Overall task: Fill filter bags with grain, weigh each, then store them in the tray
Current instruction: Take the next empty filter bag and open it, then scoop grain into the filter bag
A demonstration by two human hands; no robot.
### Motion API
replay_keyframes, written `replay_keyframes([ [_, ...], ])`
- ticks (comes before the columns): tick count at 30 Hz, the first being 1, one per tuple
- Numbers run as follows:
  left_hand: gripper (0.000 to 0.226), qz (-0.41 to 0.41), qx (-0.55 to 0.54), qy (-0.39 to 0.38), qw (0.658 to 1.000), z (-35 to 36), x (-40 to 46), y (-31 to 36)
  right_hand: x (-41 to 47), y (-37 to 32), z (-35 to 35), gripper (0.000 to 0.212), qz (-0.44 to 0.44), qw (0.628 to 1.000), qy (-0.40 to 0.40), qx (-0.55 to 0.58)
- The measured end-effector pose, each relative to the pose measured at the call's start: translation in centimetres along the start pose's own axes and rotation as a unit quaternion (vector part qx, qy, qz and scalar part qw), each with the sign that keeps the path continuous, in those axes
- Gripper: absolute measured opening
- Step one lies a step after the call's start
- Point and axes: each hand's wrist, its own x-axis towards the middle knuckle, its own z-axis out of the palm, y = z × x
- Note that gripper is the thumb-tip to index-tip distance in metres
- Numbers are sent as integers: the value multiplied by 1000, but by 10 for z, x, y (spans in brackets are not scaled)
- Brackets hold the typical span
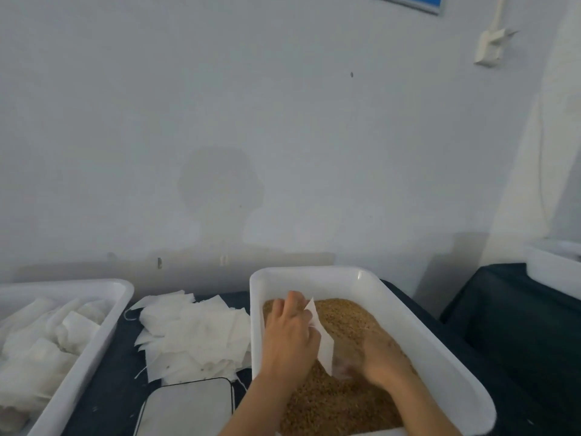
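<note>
A white tub (418,322) of brown grain (339,401) stands in front of me, right of centre. Over the grain my left hand (289,333) pinches the top edge of a white filter bag (323,344). My right hand (382,360) lies in the grain beside the bag's lower end, blurred; its fingers are partly hidden behind the bag. A loose pile of empty filter bags (195,335) lies on the dark table left of the tub. The white tray (103,328) at far left holds several filled bags (47,338). A flat scale (188,407) sits at the bottom centre.
The table has a dark blue cover (107,382). Another white tub (553,272) stands on a second dark table at the far right. A plain wall rises close behind the tubs.
</note>
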Motion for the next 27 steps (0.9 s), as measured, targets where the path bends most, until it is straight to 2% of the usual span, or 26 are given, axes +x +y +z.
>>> replay_keyframes([
  [3,13,-7,-28,-24,999,0,1,-1,-2,0,0,14,-13,997,-5,-81],
  [4,10,-12,-34,-37,999,-1,0,0,-3,0,0,6,-17,996,-2,-88],
  [6,11,-22,-28,-52,998,-2,-1,2,-2,1,-1,20,-31,995,2,-91],
  [12,27,-48,-23,2,999,-2,0,0,-4,6,-18,30,-52,991,108,-64],
  [15,29,-59,-8,-5,998,-1,0,-1,-7,11,-49,12,-69,981,135,-122],
  [19,22,-70,-29,-2,997,-2,0,0,-16,9,-82,5,-61,961,64,-262],
  [21,19,-79,-32,17,996,-2,-1,0,-16,5,-85,13,-56,951,4,-304],
  [24,13,-96,-30,42,994,-3,-1,-1,-9,-2,-75,33,-64,949,-30,-308],
  [27,14,-98,-17,50,994,-2,-1,-2,1,-9,-54,27,-91,962,-22,-257],
])
